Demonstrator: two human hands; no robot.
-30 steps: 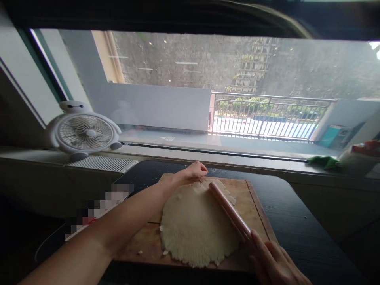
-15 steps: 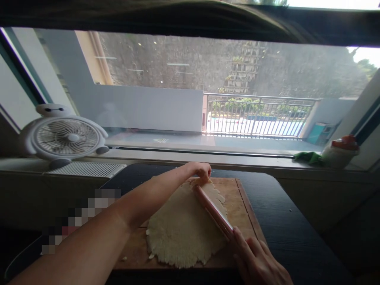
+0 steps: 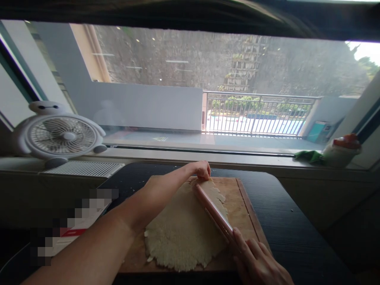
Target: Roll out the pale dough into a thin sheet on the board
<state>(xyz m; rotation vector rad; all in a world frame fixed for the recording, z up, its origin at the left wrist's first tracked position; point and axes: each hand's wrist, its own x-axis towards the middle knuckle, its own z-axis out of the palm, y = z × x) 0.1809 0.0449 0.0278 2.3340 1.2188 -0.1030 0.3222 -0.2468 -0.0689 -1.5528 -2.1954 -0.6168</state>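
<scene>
A wide window [image 3: 166, 107] fills the background, with a metal railing [image 3: 258, 114] and a grey rocky slope beyond the glass. On the left stands a white fan [image 3: 63, 135] with a round cartoon head, just behind a slatted vent [image 3: 89, 169]; at the right end of the sill [image 3: 237, 159] a green cloth [image 3: 310, 157] lies beside a pale container [image 3: 341, 154] with an orange-red top. Below the window is a dark table [image 3: 279, 221] with rounded far corners, and on it rests a wooden board [image 3: 233, 188] with a groove along its right side. A flat sheet of dough [image 3: 182, 231], ragged at the rim, covers much of the board. The right hand [image 3: 258, 259] grasps the near end of a pinkish rolling pin [image 3: 213, 213], which lies aslant over the right part of the dough, its far end pointing away and to the left. The left arm reaches across the board's left side, and the left hand [image 3: 203, 170], fingers bent downward, is at the dough's far edge, just beyond the pin's tip; whether it pinches the dough cannot be told. Beside the left forearm, a white and red packet is partly blurred out.
</scene>
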